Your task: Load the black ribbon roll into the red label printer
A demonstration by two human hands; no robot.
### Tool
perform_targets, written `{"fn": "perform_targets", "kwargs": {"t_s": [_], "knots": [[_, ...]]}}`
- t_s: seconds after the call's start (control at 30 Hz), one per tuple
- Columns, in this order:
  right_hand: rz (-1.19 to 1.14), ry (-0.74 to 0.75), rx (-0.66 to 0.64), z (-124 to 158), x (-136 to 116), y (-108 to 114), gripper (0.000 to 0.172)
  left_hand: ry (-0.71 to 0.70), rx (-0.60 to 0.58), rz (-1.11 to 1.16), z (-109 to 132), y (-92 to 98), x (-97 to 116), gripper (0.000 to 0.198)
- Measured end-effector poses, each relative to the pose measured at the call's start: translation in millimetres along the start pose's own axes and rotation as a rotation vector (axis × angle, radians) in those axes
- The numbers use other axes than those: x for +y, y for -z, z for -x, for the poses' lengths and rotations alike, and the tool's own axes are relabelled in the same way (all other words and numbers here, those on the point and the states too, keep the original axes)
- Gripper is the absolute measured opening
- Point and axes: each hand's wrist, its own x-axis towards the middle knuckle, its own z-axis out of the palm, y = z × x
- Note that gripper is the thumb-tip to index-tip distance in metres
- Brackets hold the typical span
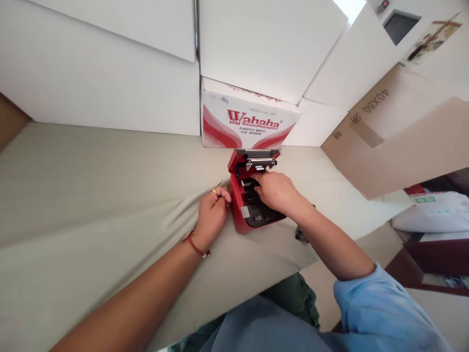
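A small red and black device that looks like a label printer [238,215] stands on the cloth-covered surface with its lid [242,159] raised. A metal bar [261,164] crosses the lid's underside. My right hand [276,193] reaches into the open compartment from the right, fingers bent down beside a small pale cylindrical part [245,184]. Its fingertips are partly hidden, so what they grip is unclear. My left hand [214,210], with a ring and a red cord bracelet, is curled closed against the device's left side; anything inside it is hidden.
A white and red Wahaha water carton [252,122] stands right behind the device, with white boxes [110,73] around it. A large brown carton [399,132] leans at the right. A small dark object [301,235] lies under my right forearm, near the front edge.
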Motion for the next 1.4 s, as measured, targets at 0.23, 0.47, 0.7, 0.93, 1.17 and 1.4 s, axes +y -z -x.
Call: {"fn": "perform_targets", "kwargs": {"t_s": [0.23,0.47,0.7,0.93,1.17,1.4], "knots": [[0.004,-0.01,-0.03,-17.2,-16.1,1.8,0.037,-0.013,-0.007,-0.015,1.6,-0.9,2.3,0.008],[-0.195,0.087,0.015,-0.1,5.7,-1.4,0.036,-0.012,-0.008,-0.033,3.9,-0.5,4.8,0.01],[-0.485,0.457,0.27,17.7,38.9,-28.2,0.028,-0.022,-0.004,-0.054,4.7,0.5,4.4,0.01],[-0.512,0.53,0.183,7.0,26.8,-17.0,0.049,-0.072,-0.002,-0.083,6.8,0.7,3.0,0.009],[-0.578,0.523,0.513,72.0,58.0,-49.7,0.037,-0.227,0.081,-0.165,17.1,0.5,11.0,0.012],[-0.431,0.512,0.606,110.6,51.9,-99.8,0.059,-0.964,0.06,-0.592,50.6,-3.7,34.7,0.025]]}}
